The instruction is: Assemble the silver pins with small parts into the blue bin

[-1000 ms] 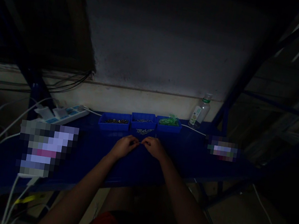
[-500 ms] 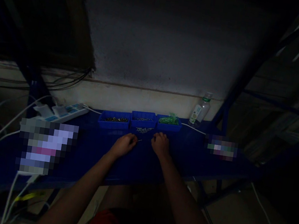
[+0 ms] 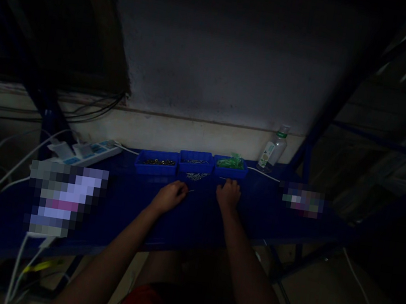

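Observation:
My left hand (image 3: 171,197) is closed low over the blue table. A thin metal pin (image 3: 191,191) sticks out to the right from its fingertips. To its right is my right hand (image 3: 229,194), fingers curled down close to the tabletop. Another thin pale pin (image 3: 223,178) shows at these fingertips, pointing left; the grip itself is partly hidden. Beyond and between the hands lies a loose pile of thin metal pins (image 3: 197,176). Behind the pile, a blue bin (image 3: 195,167) holds more such pins. The dim light hides finer detail.
A left blue bin (image 3: 155,169) contains small brassy metal parts; a right one (image 3: 229,172) contains green plastic material. A clear bottle (image 3: 273,152) stands by the wall. At left are a power strip (image 3: 91,154) with cables and a blurred item (image 3: 69,200). Another blurred item (image 3: 302,200) lies right.
My right hand has moved right, away from the left hand, and a thin pin now shows at its fingertips. My left hand stays nearly in place with its pin.

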Demonstrator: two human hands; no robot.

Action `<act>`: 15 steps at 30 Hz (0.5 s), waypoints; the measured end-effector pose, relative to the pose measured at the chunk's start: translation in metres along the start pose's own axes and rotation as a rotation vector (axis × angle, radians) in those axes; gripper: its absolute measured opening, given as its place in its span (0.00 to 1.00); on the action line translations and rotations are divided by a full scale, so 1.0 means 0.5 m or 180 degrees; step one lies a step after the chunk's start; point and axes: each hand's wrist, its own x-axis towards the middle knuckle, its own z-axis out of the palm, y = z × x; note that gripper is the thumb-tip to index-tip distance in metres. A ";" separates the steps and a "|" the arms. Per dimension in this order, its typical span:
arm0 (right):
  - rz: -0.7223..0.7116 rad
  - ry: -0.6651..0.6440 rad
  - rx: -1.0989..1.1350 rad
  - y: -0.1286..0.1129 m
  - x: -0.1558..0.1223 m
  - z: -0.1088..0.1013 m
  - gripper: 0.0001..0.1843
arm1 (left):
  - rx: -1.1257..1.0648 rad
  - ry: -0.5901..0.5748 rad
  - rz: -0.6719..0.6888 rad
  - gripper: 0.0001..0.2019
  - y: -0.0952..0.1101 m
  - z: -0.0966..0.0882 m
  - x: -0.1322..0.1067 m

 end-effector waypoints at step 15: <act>-0.0602 -0.0185 -0.0326 0.008 0.024 0.007 0.11 | 0.0054 -0.0042 0.0022 0.07 -0.001 0.000 0.001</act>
